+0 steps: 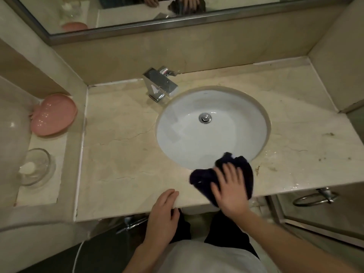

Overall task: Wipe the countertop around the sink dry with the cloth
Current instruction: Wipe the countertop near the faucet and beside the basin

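Observation:
A dark navy cloth lies crumpled on the beige marble countertop, at the front rim of the round white sink. My right hand presses flat on the cloth with fingers spread, palm down. Part of the cloth hangs over the counter's front edge. My left hand grips the front edge of the counter to the left of the cloth, fingers curled over the top. Water drops and brown stains show on the counter to the right of the sink.
A chrome faucet stands behind the sink at its left. On a lower ledge to the left sit a pink dish and a clear glass soap dish. A mirror runs along the back wall. A metal towel ring hangs below at the right.

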Demonstrator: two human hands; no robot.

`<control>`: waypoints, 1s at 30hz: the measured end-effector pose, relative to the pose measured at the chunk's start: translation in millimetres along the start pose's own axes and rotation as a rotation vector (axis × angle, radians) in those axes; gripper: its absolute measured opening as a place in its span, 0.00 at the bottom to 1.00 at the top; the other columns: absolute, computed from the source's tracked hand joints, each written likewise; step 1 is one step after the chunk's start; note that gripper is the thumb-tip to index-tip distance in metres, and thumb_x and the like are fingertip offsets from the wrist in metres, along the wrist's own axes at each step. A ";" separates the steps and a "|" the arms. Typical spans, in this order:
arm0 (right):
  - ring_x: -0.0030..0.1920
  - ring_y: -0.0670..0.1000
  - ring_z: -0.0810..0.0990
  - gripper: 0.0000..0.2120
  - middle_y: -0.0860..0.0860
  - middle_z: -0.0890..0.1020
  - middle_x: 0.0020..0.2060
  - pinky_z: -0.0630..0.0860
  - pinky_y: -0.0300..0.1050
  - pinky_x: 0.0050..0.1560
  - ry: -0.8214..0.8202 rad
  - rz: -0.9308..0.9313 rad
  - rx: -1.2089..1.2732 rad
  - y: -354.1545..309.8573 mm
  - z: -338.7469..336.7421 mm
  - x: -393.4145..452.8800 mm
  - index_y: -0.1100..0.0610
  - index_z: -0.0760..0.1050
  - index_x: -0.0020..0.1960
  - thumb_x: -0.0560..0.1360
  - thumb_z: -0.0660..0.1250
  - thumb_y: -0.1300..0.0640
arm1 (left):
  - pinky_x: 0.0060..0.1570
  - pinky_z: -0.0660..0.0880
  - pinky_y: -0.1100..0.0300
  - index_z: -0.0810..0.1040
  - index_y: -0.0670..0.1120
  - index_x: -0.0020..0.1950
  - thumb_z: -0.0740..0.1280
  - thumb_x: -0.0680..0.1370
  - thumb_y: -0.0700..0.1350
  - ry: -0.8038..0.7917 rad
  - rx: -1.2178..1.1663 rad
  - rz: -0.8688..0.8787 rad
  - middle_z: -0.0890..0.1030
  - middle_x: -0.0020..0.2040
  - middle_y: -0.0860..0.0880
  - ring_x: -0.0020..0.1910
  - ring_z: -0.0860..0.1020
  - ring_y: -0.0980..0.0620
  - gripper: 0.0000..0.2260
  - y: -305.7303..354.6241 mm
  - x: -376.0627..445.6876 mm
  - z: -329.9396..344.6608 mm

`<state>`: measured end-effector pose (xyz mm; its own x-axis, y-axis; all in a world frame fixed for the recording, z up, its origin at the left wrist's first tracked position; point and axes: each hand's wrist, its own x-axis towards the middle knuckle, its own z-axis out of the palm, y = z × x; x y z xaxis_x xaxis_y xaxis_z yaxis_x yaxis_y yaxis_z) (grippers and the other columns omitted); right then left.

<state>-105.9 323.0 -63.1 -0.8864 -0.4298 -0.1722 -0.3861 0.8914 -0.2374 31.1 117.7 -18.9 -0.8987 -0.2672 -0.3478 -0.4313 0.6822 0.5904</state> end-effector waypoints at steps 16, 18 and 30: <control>0.80 0.54 0.55 0.26 0.53 0.60 0.80 0.52 0.55 0.80 -0.036 -0.354 0.004 157.5 -41.3 18.8 0.51 0.61 0.80 0.83 0.56 0.45 | 0.70 0.69 0.48 0.76 0.52 0.66 0.67 0.77 0.38 0.240 -0.025 -0.353 0.63 0.75 0.45 0.71 0.69 0.43 0.18 71.7 6.8 63.6; 0.81 0.53 0.53 0.26 0.53 0.58 0.80 0.52 0.54 0.80 -0.043 -0.326 -0.024 192.8 -52.1 19.8 0.50 0.61 0.80 0.84 0.54 0.44 | 0.70 0.67 0.51 0.76 0.51 0.65 0.66 0.78 0.38 0.251 -0.035 -0.332 0.65 0.74 0.47 0.71 0.68 0.46 0.17 86.6 12.9 72.9; 0.81 0.57 0.52 0.30 0.53 0.57 0.81 0.53 0.61 0.78 0.011 -0.196 0.029 145.4 -37.2 11.8 0.47 0.60 0.80 0.79 0.58 0.42 | 0.75 0.62 0.52 0.66 0.48 0.77 0.50 0.85 0.53 0.139 -0.007 0.118 0.66 0.76 0.50 0.75 0.64 0.53 0.22 200.4 102.4 140.6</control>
<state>-182.0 452.9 -64.1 -0.7974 -0.5933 -0.1097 -0.5444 0.7859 -0.2931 -136.2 322.7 -38.6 -0.9453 -0.2773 -0.1720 -0.3222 0.7096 0.6266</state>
